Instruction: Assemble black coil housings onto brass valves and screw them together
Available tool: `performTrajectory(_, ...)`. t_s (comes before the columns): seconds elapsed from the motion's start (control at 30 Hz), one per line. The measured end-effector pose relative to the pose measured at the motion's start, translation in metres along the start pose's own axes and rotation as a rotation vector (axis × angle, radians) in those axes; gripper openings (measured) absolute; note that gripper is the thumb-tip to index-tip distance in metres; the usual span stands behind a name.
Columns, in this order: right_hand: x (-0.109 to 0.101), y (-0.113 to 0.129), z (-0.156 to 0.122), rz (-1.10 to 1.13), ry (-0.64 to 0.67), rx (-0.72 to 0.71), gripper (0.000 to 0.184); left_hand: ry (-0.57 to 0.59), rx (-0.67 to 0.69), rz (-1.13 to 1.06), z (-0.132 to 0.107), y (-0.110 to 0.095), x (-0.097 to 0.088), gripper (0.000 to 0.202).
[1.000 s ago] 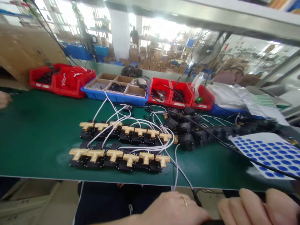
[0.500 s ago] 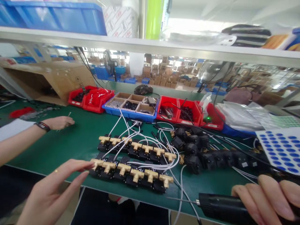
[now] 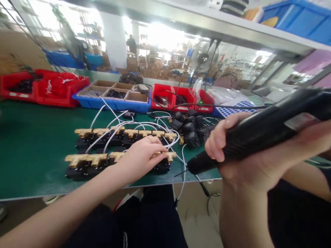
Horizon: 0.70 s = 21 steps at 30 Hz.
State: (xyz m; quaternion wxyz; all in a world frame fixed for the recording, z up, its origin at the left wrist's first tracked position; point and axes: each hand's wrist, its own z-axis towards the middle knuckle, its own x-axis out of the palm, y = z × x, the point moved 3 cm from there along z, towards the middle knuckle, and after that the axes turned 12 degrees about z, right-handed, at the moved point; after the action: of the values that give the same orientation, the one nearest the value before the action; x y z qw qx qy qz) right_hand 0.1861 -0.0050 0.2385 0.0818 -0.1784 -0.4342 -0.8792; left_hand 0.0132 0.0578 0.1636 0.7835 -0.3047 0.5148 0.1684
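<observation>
Two rows of black valve bodies with brass tee fittings (image 3: pixel 85 159) and white wires lie on the green mat (image 3: pixel 31 144). My left hand (image 3: pixel 141 156) rests on the right end of the near row, fingers closed over a brass fitting (image 3: pixel 170 155). My right hand (image 3: pixel 248 155) is wrapped round a black electric screwdriver (image 3: pixel 261 129), raised above the mat's front edge. Its thin bit (image 3: pixel 181 173) points left toward the fitting under my left hand.
Red bins (image 3: pixel 51 90) and a blue tray of small boxes (image 3: pixel 113 96) line the back of the mat, with more red bins (image 3: pixel 168 98) to the right. A heap of black valves (image 3: pixel 190 129) and a sheet of blue dot stickers (image 3: pixel 232 109) lie right.
My left hand moved right along the near row and closed on its last fitting. My right hand lifted the screwdriver up and left. Another person's arm at left is out of view.
</observation>
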Motion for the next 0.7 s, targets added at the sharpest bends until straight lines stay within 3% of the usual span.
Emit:
performTrajectory(0.17,0.014,-0.018,0.001,-0.008,0.018,0.026,0.07,0.261,0.0,-0.061,0.043,0.002,0.018,0.013)
performTrajectory(0.33,0.012,-0.029,0.005,-0.055,0.025,0.067,0.069,0.401,0.016,-0.133,0.058,0.01,0.018,0.008)
performTrajectory(0.53,0.01,-0.032,0.004,-0.06,0.1,0.07,0.076,0.51,0.021,-0.215,0.059,0.021,0.025,0.015)
performTrajectory(0.6,0.009,-0.031,0.002,-0.094,0.059,0.072,0.076,0.522,0.042,-0.21,0.059,0.023,0.028,0.021)
performTrajectory(0.7,0.006,-0.03,-0.001,-0.083,-0.038,0.056,0.061,0.48,0.081,-0.153,0.06,0.022,0.031,0.021)
